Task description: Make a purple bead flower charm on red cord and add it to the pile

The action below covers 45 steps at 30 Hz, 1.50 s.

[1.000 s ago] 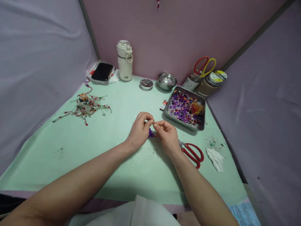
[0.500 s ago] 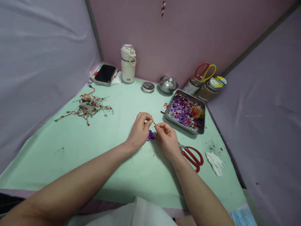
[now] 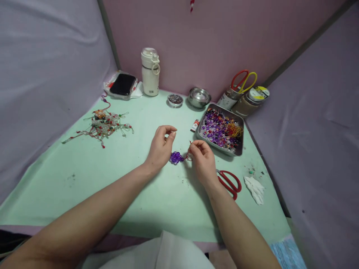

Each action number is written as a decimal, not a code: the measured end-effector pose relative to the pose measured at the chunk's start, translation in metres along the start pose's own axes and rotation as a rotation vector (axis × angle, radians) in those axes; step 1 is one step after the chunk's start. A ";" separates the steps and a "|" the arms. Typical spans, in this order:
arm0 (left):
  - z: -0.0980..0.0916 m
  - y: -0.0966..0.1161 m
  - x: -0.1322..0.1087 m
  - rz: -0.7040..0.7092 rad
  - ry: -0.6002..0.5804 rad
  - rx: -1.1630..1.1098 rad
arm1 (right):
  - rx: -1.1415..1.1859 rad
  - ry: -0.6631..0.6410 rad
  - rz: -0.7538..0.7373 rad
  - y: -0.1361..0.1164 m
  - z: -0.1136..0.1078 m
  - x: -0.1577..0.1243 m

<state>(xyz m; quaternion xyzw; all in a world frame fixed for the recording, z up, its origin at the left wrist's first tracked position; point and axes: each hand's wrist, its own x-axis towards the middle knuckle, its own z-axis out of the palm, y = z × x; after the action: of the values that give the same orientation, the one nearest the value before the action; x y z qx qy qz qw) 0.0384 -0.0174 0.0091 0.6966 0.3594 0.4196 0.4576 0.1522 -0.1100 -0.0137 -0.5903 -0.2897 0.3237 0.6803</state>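
Observation:
My right hand (image 3: 202, 157) pinches a thin red cord (image 3: 190, 142) between thumb and fingers, its short end sticking up past the fingertips. The cord runs down to a purple bead cluster (image 3: 176, 157) lying on the table between my hands. A small clear loop or bead hangs by the right fingers, too small to make out. My left hand (image 3: 162, 144) is held just above and left of the cluster, thumb and forefinger a little apart with nothing visible between them. Red-handled scissors (image 3: 230, 183) lie beside my right wrist, blades partly hidden under it.
A metal tray (image 3: 199, 131) of mixed beads stands to the right, a small red-and-white box (image 3: 194, 125) beside it. Behind are a steel bowl (image 3: 199, 98), a round tin (image 3: 175, 100), jars (image 3: 246, 106) and a bottle (image 3: 150, 76). Beaded strings (image 3: 106, 125) lie left, crumpled tissue (image 3: 254, 189) right.
My hands have moved apart. The left hand has let go of the red cord and shifted left and up; the right still pinches it. The purple bead cluster now shows more fully.

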 end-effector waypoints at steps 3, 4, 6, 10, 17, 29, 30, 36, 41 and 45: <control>-0.007 0.003 0.008 -0.024 0.042 0.006 | 0.003 0.166 -0.101 -0.003 -0.005 0.003; -0.011 0.004 0.011 -0.027 0.040 0.030 | 0.004 0.211 -0.132 -0.005 -0.006 0.003; -0.021 0.004 0.018 -0.021 -0.015 0.146 | -0.010 0.264 -0.182 -0.008 -0.009 0.004; -0.043 -0.002 0.029 0.067 -0.418 0.521 | -0.171 0.215 -0.196 -0.015 -0.010 0.002; -0.054 -0.020 0.032 0.032 -0.707 0.773 | -0.467 0.068 -0.150 -0.017 -0.011 0.001; -0.054 0.008 0.033 -0.083 -0.441 0.475 | -0.488 0.002 -0.123 -0.012 -0.014 0.005; -0.053 0.010 0.033 -0.105 -0.427 0.451 | -0.490 -0.013 -0.120 -0.012 -0.013 0.005; -0.044 0.015 0.026 -0.398 -0.576 -0.118 | -0.407 -0.216 -0.112 -0.016 -0.006 -0.004; -0.038 0.019 0.021 -0.432 -0.707 -0.590 | -0.352 -0.428 -0.106 -0.011 0.001 -0.010; -0.041 0.023 0.020 -0.319 -0.742 -0.710 | -0.282 -0.350 -0.036 -0.002 0.004 -0.009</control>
<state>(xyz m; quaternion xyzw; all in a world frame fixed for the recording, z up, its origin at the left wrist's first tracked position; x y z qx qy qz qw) 0.0113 0.0069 0.0455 0.5374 0.1110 0.1660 0.8193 0.1441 -0.1147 -0.0116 -0.6093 -0.4561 0.3654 0.5360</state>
